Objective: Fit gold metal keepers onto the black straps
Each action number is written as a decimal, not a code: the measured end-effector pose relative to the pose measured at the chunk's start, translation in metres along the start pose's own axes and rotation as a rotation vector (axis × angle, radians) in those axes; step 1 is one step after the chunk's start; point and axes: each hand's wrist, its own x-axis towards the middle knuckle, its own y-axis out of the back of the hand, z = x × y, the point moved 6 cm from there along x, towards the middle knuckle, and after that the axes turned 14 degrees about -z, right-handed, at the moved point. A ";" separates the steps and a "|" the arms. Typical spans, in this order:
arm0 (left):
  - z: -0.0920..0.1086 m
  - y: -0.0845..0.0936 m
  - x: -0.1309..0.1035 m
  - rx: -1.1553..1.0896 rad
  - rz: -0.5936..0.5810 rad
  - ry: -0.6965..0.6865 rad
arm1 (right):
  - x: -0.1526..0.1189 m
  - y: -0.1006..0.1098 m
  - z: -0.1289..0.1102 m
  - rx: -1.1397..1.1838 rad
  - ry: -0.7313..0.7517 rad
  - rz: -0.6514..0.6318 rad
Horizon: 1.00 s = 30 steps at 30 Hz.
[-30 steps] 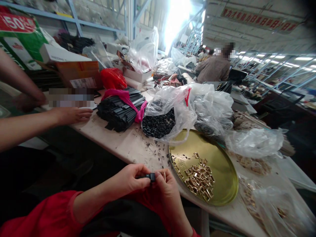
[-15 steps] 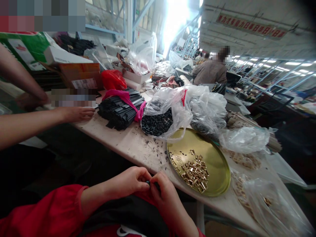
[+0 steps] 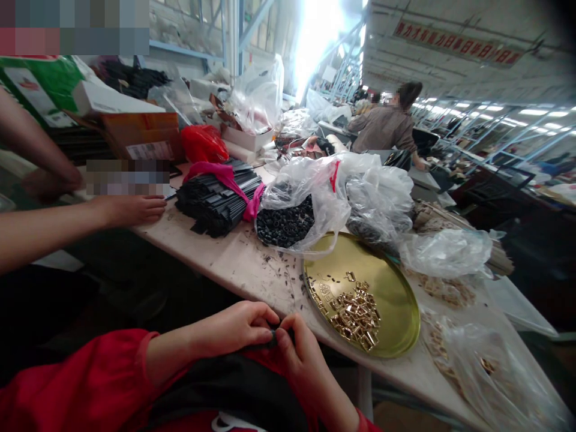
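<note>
My left hand [image 3: 245, 327] and my right hand [image 3: 299, 348] meet over my lap, just in front of the table edge. Both are closed, pinching a small dark piece [image 3: 272, 338] between their fingertips; most of it is hidden. To their right, a round gold tray [image 3: 396, 300] holds a heap of small gold metal buckles [image 3: 357, 315]. Beyond the hands, a clear plastic bag [image 3: 330, 213] lies open, full of small black loops [image 3: 285, 222]. Beside it rests a bundle of black strips [image 3: 213, 201] tied with a pink band.
Another person's arm [image 3: 90, 213] reaches onto the table [image 3: 216, 261] from the left. Tiny dark bits are scattered near the tray. Plastic bags of gold parts [image 3: 499, 366] lie at right. A cardboard box [image 3: 139, 135] and red bag [image 3: 204, 144] stand behind. A seated person [image 3: 382, 129] is farther back.
My fingers have shifted slightly around the dark piece, my right thumb now pressing against it. The person in the background has turned and stretched an arm to the right.
</note>
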 end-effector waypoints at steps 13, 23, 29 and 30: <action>-0.008 -0.001 0.009 0.037 -0.171 0.116 | 0.015 0.002 0.003 -0.356 0.087 0.131; -0.006 0.022 0.015 -0.023 -0.151 0.063 | 0.031 0.016 -0.004 -0.421 0.144 0.225; -0.010 0.027 0.021 0.092 -0.099 0.037 | 0.039 0.012 -0.003 -0.382 0.123 0.205; -0.009 0.029 0.021 0.135 -0.097 0.044 | 0.041 0.012 -0.003 -0.352 0.116 0.199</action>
